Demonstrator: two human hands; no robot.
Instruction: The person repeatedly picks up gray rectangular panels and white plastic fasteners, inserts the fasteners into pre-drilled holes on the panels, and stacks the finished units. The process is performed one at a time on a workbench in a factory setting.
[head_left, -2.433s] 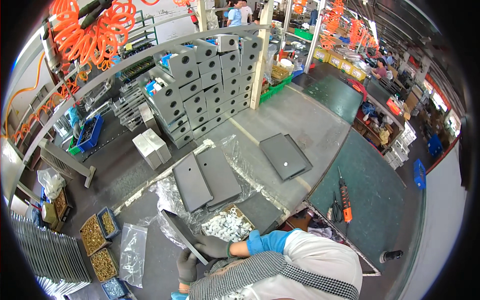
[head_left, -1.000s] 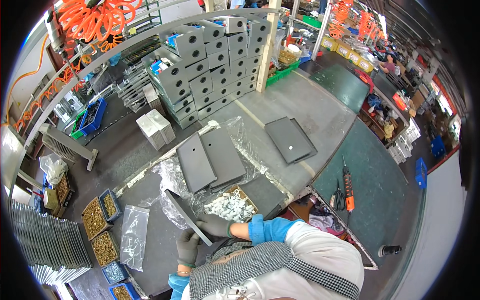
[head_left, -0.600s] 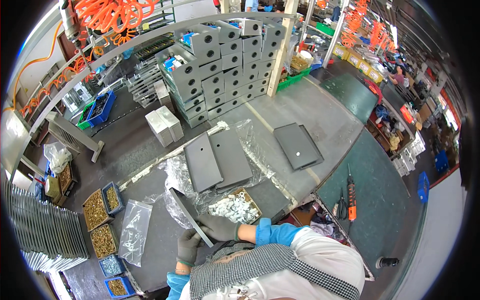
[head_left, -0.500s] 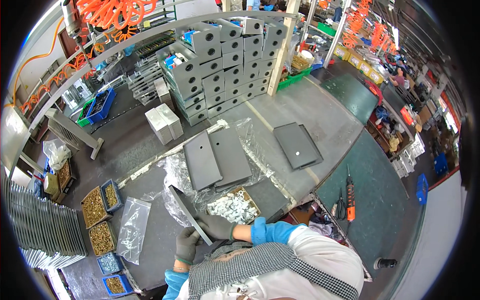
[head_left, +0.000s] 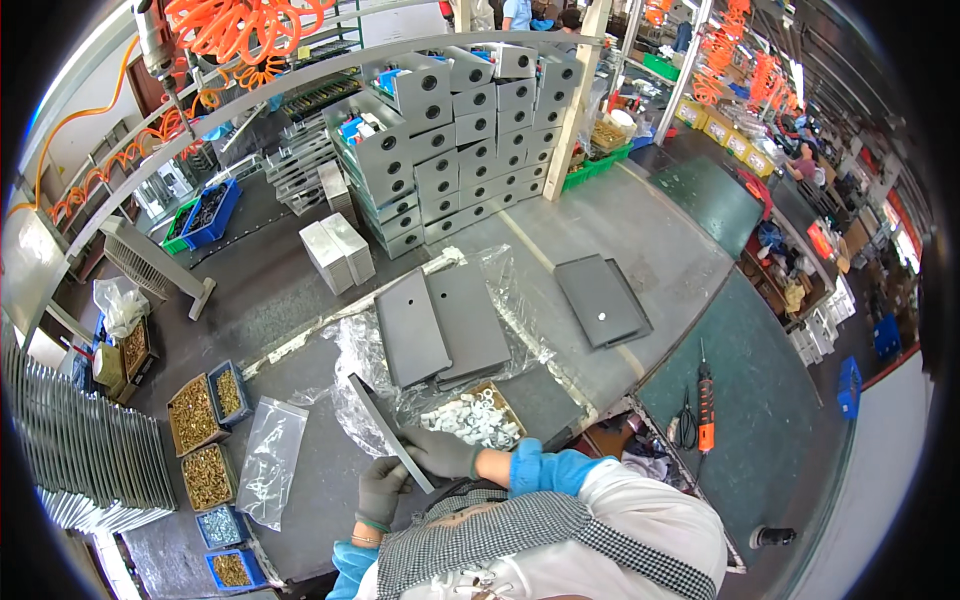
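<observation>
A flat grey metal panel (head_left: 378, 415) is tilted up on edge close to my body. My right hand (head_left: 442, 453), in a grey glove, grips its right face near the lower end. My left hand (head_left: 381, 492), gloved too, has its fingers bent against the panel's left side at the near end; what its fingertips do is partly hidden. Just beyond my right hand is an open box of small white plastic parts (head_left: 468, 418). Two stacks of grey panels lie farther off: one panel (head_left: 412, 330) with a small hole, and its neighbour (head_left: 470, 320), resting by clear plastic film (head_left: 350, 350).
More panels (head_left: 600, 295) lie right of centre. Bins of brass-coloured fasteners (head_left: 207, 475) and a clear bag (head_left: 272, 460) are at left, beside a row of metal sheets (head_left: 90, 440). Grey boxes (head_left: 470, 150) are piled behind. An orange electric screwdriver (head_left: 706, 410) lies on the right.
The whole view has shifted slightly, with the background sitting a little lower and farther right. Both hands stay at the same tilted panel, with hardly any visible change in their hold.
</observation>
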